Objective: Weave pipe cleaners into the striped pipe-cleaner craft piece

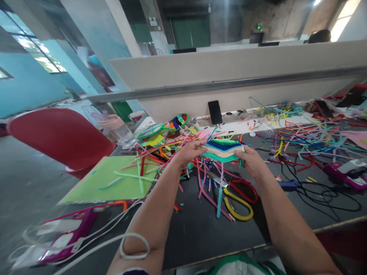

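Observation:
Above the middle of the dark table, a striped piece of pipe-cleaner craft work (pixel 222 149) in green, blue, cream and teal is held between both hands. My left hand (pixel 191 152) pinches its left end, and my right hand (pixel 250 159) grips its right end. A lilac and light-blue pipe cleaner (pixel 220 194) shows just below the piece; whether it is joined to it I cannot tell. Scissors (pixel 239 204) with one red and one yellow handle lie on the table under my hands, among loose pink and blue pipe cleaners.
A green sheet (pixel 106 183) lies at left, near a purple power strip (pixel 71 236) with white cables. A phone (pixel 215 112) leans on the white partition (pixel 229 68). Pipe cleaners (pixel 312 139), a blue-handled tool (pixel 288 185) and another purple strip (pixel 344 175) are at right. A red chair (pixel 60 137) stands left.

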The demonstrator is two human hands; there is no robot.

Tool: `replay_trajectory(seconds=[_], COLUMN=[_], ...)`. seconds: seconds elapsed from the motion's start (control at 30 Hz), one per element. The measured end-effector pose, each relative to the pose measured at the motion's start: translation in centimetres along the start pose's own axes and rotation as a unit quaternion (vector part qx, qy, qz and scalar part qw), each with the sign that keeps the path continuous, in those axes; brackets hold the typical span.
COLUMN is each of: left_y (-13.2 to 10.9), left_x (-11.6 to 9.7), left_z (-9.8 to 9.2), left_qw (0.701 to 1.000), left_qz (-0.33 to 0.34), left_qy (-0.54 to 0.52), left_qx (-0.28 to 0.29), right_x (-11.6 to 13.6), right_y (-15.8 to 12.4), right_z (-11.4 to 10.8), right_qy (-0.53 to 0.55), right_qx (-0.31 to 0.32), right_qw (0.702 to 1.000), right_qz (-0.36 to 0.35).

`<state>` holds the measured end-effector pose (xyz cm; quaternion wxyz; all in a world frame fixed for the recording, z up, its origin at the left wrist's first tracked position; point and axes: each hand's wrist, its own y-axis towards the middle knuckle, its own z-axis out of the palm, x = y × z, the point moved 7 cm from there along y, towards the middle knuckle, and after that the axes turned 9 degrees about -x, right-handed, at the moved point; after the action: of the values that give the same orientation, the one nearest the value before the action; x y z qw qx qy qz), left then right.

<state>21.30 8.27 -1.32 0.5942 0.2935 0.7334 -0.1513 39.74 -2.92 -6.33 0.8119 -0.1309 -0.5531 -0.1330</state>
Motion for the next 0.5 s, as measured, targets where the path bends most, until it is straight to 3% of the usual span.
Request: replay_trajectory(seconds=[0.23,0.5], left_y=[0.2,0.2], left_x=[-0.06,0.54], left_z=[0.65,0.39], left_qw=[1.0,1.0], left_qz=[0.028,-0.004], left_qy=[-0.005,-0.006], left_qx=[-0.007,0.003], right_x=[-0.2,-0.22], right_y=[-0.07,-0.15], right_z=[0.0,0.23], right_qy=[-0.018,-0.018], right_qx=[-0.01,-0.01], right_qw=[1.0,1.0], right_qz=[0.005,0.016])
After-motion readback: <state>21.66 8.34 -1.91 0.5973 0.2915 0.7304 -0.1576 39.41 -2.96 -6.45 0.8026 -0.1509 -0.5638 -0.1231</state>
